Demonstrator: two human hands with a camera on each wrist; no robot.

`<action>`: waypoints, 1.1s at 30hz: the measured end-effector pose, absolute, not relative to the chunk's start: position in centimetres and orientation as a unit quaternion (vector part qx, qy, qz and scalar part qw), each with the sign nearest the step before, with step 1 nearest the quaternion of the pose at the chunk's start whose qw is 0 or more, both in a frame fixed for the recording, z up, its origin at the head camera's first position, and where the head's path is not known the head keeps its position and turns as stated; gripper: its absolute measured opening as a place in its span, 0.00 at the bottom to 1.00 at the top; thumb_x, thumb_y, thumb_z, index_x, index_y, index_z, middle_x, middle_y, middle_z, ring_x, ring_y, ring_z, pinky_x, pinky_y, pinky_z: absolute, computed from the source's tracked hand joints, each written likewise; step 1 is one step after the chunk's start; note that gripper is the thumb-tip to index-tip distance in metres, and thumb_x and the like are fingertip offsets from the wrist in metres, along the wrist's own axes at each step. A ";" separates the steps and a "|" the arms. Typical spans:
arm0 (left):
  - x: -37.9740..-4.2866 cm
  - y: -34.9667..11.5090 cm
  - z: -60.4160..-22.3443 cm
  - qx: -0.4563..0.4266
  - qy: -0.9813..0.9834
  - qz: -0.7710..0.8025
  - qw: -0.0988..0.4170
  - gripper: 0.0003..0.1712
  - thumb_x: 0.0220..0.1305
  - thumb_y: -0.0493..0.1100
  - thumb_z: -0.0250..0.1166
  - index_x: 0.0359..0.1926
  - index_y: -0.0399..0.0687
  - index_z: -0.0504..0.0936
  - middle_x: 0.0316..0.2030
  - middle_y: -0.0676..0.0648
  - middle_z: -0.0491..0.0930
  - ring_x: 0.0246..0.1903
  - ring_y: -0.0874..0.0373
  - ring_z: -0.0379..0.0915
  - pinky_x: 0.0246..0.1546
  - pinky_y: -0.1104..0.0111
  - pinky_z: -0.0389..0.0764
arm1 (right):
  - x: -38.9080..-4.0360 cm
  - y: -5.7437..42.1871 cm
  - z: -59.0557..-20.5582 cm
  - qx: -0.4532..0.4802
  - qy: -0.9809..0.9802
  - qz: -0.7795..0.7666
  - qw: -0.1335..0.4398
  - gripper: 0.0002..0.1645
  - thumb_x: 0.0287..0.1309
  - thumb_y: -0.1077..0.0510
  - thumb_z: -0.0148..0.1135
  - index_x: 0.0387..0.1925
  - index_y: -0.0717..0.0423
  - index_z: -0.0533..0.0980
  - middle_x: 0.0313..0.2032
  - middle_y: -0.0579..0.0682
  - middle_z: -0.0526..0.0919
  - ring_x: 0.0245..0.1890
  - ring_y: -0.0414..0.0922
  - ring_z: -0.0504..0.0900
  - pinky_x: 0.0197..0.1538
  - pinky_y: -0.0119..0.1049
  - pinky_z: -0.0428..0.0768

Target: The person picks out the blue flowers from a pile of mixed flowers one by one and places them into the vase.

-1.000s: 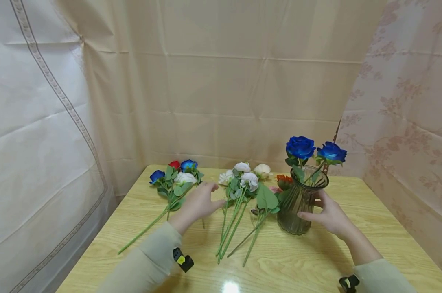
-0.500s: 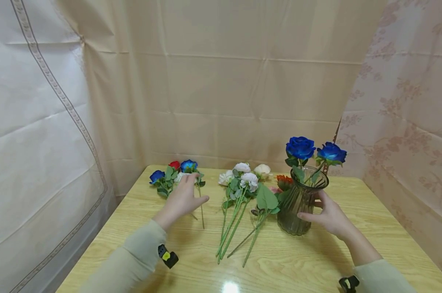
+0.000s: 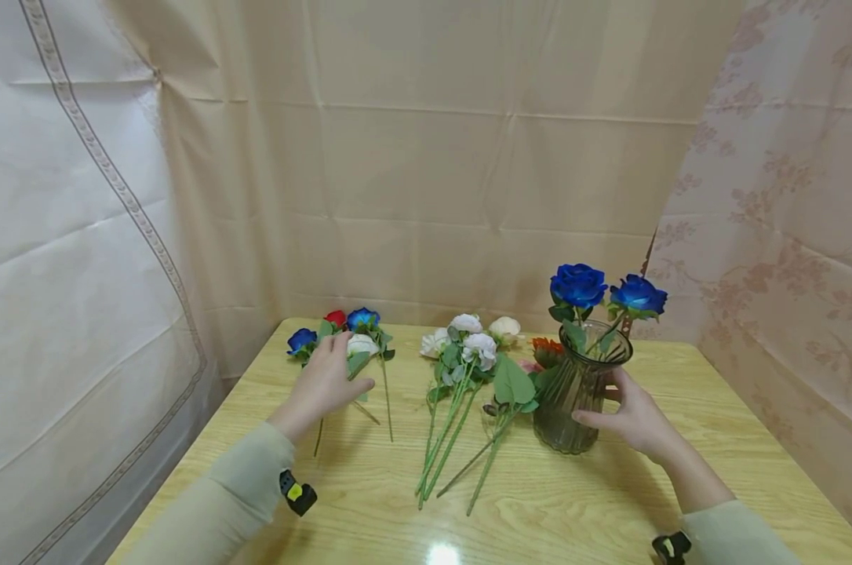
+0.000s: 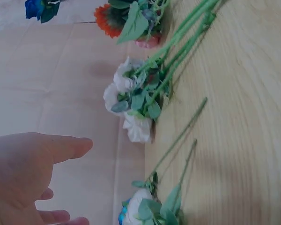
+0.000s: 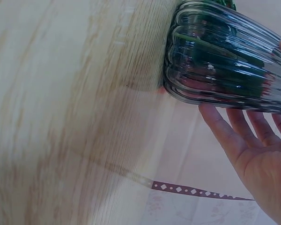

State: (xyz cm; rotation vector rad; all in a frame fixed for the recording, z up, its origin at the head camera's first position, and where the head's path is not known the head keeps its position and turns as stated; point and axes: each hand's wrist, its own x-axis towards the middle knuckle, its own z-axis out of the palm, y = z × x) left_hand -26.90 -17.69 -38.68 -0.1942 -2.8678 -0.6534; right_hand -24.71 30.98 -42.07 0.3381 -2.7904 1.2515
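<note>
My left hand (image 3: 322, 384) hovers over the left bunch of artificial flowers, thumb apart and fingers extended. That bunch has a blue rose (image 3: 302, 340), a red rose (image 3: 336, 318), another blue rose (image 3: 363, 318) and a white rose (image 3: 362, 345). The hand partly hides their leaves and stems, and in the left wrist view (image 4: 23, 173) nothing shows in its grasp. At the right, my right hand (image 3: 634, 416) holds the ribbed glass vase (image 3: 567, 428), thumb in front and fingers round the far side. Two blue roses (image 3: 579, 284) stand in the upright vase.
White flowers (image 3: 480, 349) with long green stems lie mid-table. Beside the vase are an orange flower (image 3: 547, 348), a broad green leaf (image 3: 514, 382) and crossing stems. Curtains (image 3: 468, 173) hang behind the wooden table (image 3: 539, 522) and at both sides.
My left hand has moved left, from beside the white flowers to over the left bunch, uncovering stems on its right. My right hand and the vase have stayed nearly still.
</note>
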 end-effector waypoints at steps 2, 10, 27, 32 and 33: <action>-26.8 -18.1 -38.9 -0.061 -0.969 -0.223 0.087 0.58 0.50 0.63 0.70 0.72 0.45 0.49 0.65 0.33 0.54 0.61 0.35 0.56 0.52 0.42 0.67 | -24.7 31.0 -42.1 0.109 -0.906 0.407 0.035 0.59 0.46 0.37 0.70 0.70 0.50 0.48 0.62 0.58 0.62 0.60 0.62 0.64 0.50 0.64 0.69; -26.4 -19.6 -39.7 -0.028 -0.976 -0.212 0.045 0.59 0.50 0.66 0.67 0.72 0.43 0.49 0.64 0.30 0.55 0.55 0.33 0.65 0.42 0.44 0.74 | -24.6 30.9 -41.9 0.109 -0.911 0.397 0.037 0.60 0.46 0.36 0.69 0.71 0.52 0.47 0.62 0.59 0.63 0.59 0.61 0.65 0.50 0.65 0.68; -26.3 -21.0 -42.2 -0.022 -0.978 -0.200 -0.046 0.42 0.54 0.51 0.69 0.60 0.26 0.65 0.54 0.30 0.71 0.49 0.39 0.72 0.45 0.51 0.75 | -24.5 30.9 -41.8 0.108 -0.909 0.401 0.030 0.59 0.46 0.36 0.70 0.70 0.52 0.49 0.61 0.60 0.65 0.58 0.61 0.65 0.50 0.64 0.68; -26.2 -21.2 -42.5 -0.008 -0.975 -0.214 -0.061 0.22 0.54 0.46 0.69 0.42 0.32 0.74 0.29 0.41 0.77 0.20 0.53 0.74 0.22 0.62 0.75 | -24.5 30.9 -41.8 0.109 -0.907 0.405 0.028 0.59 0.46 0.37 0.69 0.70 0.51 0.48 0.61 0.60 0.64 0.59 0.61 0.65 0.50 0.65 0.68; -26.2 -21.3 -42.6 -0.007 -0.974 -0.216 -0.063 0.18 0.54 0.45 0.68 0.37 0.34 0.75 0.24 0.43 0.75 0.17 0.54 0.72 0.19 0.64 0.73 | -24.5 30.9 -41.8 0.108 -0.907 0.406 0.027 0.59 0.46 0.37 0.70 0.70 0.51 0.48 0.61 0.60 0.64 0.59 0.61 0.65 0.50 0.65 0.68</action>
